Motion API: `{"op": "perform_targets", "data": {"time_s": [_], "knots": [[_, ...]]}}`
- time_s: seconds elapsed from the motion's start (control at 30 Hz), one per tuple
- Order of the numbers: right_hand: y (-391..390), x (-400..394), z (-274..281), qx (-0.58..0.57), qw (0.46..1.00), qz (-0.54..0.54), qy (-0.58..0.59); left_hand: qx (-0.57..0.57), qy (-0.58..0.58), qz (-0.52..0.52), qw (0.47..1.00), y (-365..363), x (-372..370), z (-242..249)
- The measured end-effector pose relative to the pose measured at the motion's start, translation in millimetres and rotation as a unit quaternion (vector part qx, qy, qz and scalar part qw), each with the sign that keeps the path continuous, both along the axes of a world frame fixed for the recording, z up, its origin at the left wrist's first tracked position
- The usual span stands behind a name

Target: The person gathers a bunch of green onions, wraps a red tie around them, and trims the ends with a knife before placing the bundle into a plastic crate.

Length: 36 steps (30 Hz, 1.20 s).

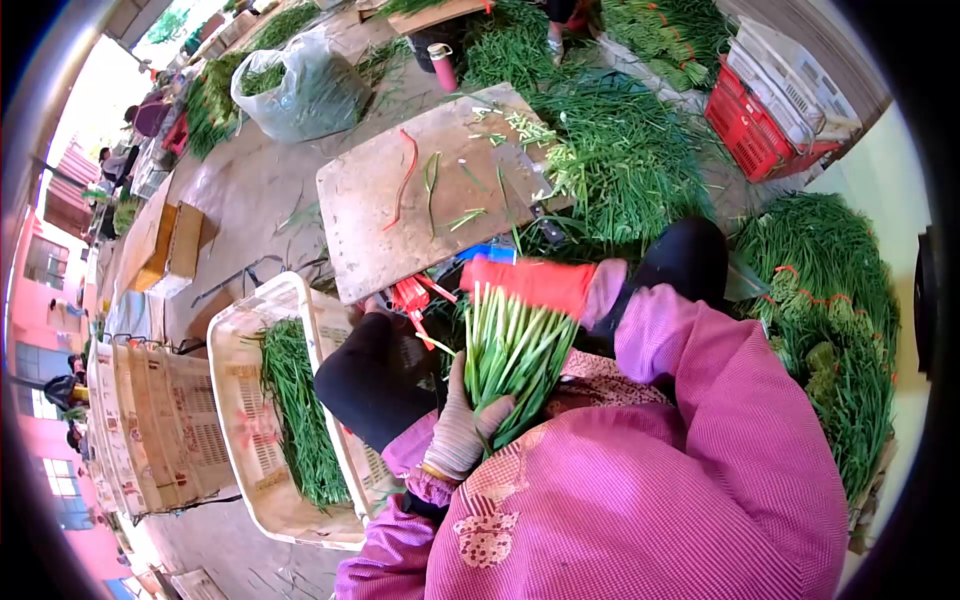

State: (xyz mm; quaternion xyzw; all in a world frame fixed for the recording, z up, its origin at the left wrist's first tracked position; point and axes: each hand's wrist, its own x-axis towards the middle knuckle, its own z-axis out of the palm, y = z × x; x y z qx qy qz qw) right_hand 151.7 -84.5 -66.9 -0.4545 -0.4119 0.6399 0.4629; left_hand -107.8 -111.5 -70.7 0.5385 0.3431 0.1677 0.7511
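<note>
My left hand [462, 430], in a pale knitted glove, is wrapped around a bunch of green chives [515, 345] in front of my chest. The pale stalk ends point up and away from me, and the leaves hang toward my lap. My right hand [530, 285] looks red-gloved and lies across the stalk ends; motion smears it, so its fingers cannot be made out. Red ties [410, 298] hang at the near edge of a worn board [370, 210]. On that board are a loose red tie [405, 180], stray leaves, cut stalk ends and a knife [522, 180].
At left stands a white plastic crate [225, 400] with chives inside, beside stacked crates [160, 420]. Heaps of chives [640, 160] lie beyond the board and at right [830, 290]. A red crate [750, 130], a plastic bag [310, 95] and a pink bottle [443, 70] stand farther off.
</note>
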Motion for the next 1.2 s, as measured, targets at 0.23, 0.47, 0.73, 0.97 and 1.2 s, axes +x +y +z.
{"op": "perform_targets", "data": {"time_s": [0.23,0.47,0.73,0.97,1.2], "knots": [[46,14,18,0.101,0.979,-0.13,-0.118,0.052,0.016,-0.061,0.997,-2,2,-2],[76,-46,32,-0.061,0.936,0.206,-0.278,0.085,0.044,-0.093,0.991,-3,1,-3],[59,-17,25,-0.031,0.993,0.1,-0.051,-0.021,0.008,-0.033,0.999,0,-3,8],[56,165,118,0.277,0.809,-0.383,-0.35,-0.074,0.017,0.015,0.997,14,-4,-12],[-6,130,214,0.292,0.657,-0.503,-0.479,-0.274,-0.046,-0.004,0.961,33,-5,-2]]}}
